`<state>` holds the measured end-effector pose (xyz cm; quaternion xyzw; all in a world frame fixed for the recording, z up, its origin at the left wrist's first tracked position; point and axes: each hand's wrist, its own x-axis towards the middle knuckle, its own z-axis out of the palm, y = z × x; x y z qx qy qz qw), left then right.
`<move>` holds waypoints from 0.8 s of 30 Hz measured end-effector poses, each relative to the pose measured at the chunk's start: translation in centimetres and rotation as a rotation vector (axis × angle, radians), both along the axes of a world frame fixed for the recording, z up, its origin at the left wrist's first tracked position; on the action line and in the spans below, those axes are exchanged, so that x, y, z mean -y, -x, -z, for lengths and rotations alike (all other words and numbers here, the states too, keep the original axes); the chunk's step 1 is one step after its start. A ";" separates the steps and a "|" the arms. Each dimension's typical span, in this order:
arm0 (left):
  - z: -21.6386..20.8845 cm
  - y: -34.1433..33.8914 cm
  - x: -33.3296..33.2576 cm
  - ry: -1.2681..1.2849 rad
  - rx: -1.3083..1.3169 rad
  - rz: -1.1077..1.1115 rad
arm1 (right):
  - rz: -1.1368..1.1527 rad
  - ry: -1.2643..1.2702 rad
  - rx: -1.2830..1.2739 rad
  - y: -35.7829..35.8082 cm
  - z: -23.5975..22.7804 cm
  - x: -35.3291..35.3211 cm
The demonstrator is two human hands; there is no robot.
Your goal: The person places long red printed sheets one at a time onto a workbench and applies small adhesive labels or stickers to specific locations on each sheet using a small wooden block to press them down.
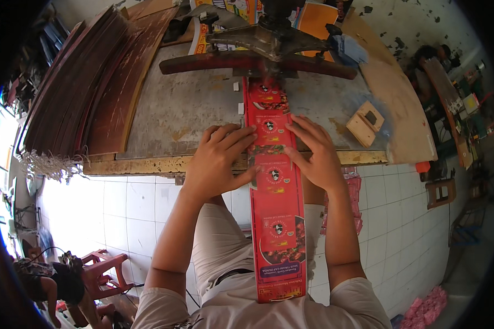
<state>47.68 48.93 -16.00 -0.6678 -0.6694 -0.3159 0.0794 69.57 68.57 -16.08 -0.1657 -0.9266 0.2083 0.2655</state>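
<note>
Grey worktable (186,101) spreads before you; a dark metal press (269,41) stands over it; the long red printed strip (277,205) runs from the press past the near edge toward your torso; your left hand (218,156) and right hand (315,151) touch its opposite sides, fingers slightly spread, thumbs apart.

The white-tiled floor (395,219) washes out at left, beside a glaring bright opening (0,159). Dark flaking spots mark the pale wall (411,16) at upper right. A red stool (101,274) stands lower left; the grey counter (170,104) looks worn.
</note>
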 end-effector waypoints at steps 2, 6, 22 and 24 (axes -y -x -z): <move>0.1 0.0 0.0 0.000 -0.001 -0.006 | 0.009 0.004 0.000 0.0 -0.1 0.1; 0.0 -0.1 0.0 0.000 0.006 -0.012 | 0.022 0.010 0.007 0.1 -0.1 0.2; 0.0 -0.1 -0.1 -0.003 -0.024 -0.012 | 0.008 0.018 0.012 -0.1 0.1 -0.1; 0.0 -0.1 -0.1 -0.007 -0.023 -0.015 | 0.012 0.034 0.009 0.0 0.1 0.0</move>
